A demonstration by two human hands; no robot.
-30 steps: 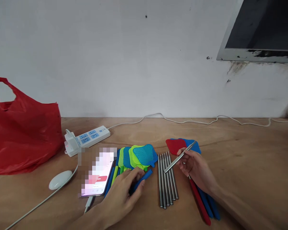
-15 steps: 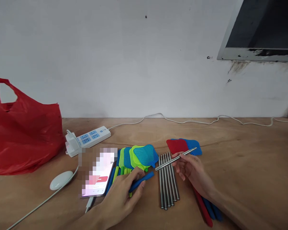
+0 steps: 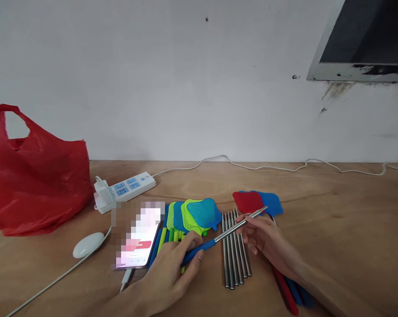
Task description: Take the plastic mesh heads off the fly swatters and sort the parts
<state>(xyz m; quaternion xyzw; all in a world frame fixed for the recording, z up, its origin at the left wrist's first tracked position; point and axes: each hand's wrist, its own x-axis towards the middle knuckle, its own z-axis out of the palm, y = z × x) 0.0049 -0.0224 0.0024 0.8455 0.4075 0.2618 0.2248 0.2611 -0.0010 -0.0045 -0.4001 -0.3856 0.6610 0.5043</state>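
Observation:
My left hand is closed round a blue plastic handle that points up to the right. My right hand pinches a thin metal rod, and the rod's lower tip meets the end of the blue handle. Under the rod lies a row of several more metal rods. Behind my left hand sits a fanned pile of green and blue mesh swatter heads with their handles. Red and blue assembled swatters lie under my right hand and forearm.
A phone with a lit screen lies left of my left hand, on a white cable. A white power strip, a white oval device and a red plastic bag stand further left. A dark framed panel hangs on the wall.
My right hand has swung the metal rod down and to the left until its tip meets the blue handle in my left hand. The view has shifted slightly to the left.

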